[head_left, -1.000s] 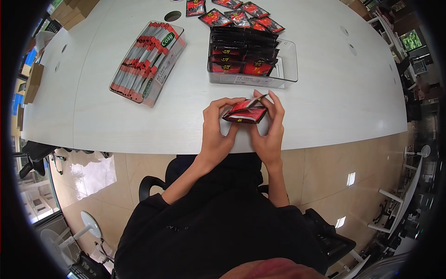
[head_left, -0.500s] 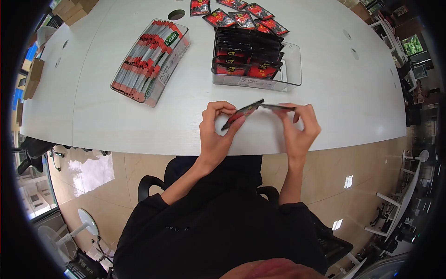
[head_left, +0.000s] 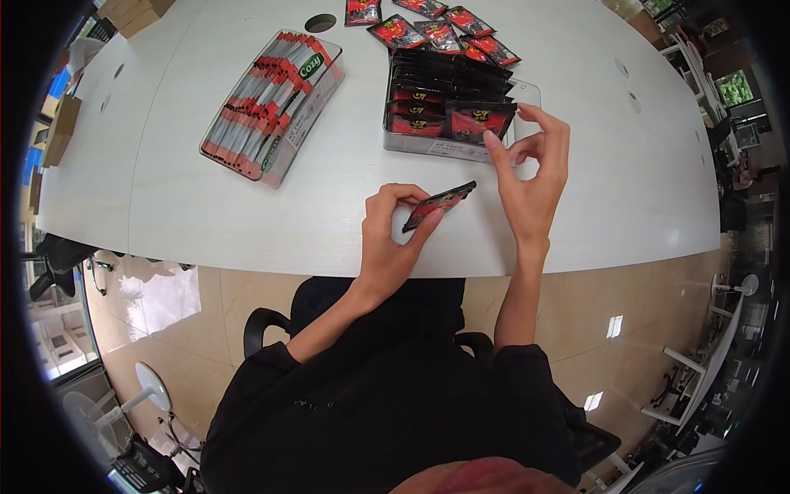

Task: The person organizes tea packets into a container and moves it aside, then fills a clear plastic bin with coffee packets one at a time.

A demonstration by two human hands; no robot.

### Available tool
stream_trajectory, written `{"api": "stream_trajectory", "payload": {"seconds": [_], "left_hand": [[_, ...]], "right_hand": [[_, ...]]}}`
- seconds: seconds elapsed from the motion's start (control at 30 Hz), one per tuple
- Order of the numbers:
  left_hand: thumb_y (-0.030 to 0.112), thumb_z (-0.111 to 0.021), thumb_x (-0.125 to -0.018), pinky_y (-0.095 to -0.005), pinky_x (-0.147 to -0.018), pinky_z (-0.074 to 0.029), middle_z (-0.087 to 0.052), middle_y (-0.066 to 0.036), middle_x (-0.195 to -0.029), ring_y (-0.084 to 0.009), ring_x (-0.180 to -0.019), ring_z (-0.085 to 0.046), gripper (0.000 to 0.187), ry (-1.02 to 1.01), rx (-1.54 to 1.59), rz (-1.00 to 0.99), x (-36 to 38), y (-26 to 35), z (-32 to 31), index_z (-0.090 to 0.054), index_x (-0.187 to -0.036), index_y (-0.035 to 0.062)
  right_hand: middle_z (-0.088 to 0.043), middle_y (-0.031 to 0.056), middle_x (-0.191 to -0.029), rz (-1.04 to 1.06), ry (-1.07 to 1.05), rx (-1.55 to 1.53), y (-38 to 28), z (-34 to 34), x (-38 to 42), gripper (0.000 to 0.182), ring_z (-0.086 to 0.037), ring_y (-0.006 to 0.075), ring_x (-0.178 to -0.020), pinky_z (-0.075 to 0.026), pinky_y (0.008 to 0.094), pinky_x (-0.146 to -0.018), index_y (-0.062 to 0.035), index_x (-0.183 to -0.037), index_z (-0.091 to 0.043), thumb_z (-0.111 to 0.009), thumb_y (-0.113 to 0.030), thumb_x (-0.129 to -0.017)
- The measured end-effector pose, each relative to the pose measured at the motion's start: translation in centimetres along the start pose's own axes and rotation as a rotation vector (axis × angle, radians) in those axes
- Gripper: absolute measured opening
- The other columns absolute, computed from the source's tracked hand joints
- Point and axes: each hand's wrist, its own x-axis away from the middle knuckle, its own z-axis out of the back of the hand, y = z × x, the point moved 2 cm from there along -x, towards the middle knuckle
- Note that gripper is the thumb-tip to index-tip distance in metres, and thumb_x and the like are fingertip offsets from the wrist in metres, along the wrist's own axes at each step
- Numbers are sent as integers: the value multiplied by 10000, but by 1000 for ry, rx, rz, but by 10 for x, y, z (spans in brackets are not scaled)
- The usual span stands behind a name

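My left hand (head_left: 390,235) pinches a black and red coffee sachet (head_left: 438,206) between thumb and fingers, tilted just above the table near its front edge. With thumb and fingertips, my right hand (head_left: 533,173) grips the right side of another coffee sachet (head_left: 476,123). That one is at the front right of a clear plastic bin (head_left: 428,146), in front of the upright sachets (head_left: 415,109) filed there in two columns. Whether its lower edge rests inside the bin cannot be made out.
A clear bin (head_left: 301,136) of orange and grey stick packs (head_left: 262,107) stands to the left. Several loose coffee sachets (head_left: 438,34) lie behind the right bin on the white table (head_left: 329,214). A cable hole (head_left: 321,23) is at the back.
My right hand has moved up and away from my left, bringing its sachet to the front right of the bin. My left hand keeps its sachet almost in place.
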Motion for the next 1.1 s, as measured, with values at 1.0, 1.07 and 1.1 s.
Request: {"api": "stream_trajectory", "payload": {"seconds": [1.0, 1.07, 1.1], "left_hand": [[51, -783, -900, -259, -801, -471, -620, -37, -926, -107, -842, -565, 261, -61, 38, -24, -4, 3, 1, -584, -1066, 19], [55, -781, -904, -263, -821, -466, -621, -34, -929, -109, -853, -565, 261, -62, 28, -29, -4, 3, 1, -587, -1075, 22], [57, -778, -907, -265, -837, -463, -621, -33, -933, -111, -862, -565, 261, -62, 22, -30, -3, 3, 1, -589, -1083, 24]], "right_hand": [[-707, 85, -741, -151, -65, 259, 14, -3, -2, 158, -613, 212, -523, -438, 344, -515, -86, -1045, -687, -756, -140, -914], [-710, 100, -735, -156, -88, 278, 16, -1, -2, 156, -616, 246, -529, -456, 355, -536, -94, -1039, -681, -751, -177, -926], [-710, 100, -735, -155, -87, 279, 16, -1, -3, 156, -616, 246, -529, -456, 355, -536, -94, -1039, -681, -751, -177, -926]]}}
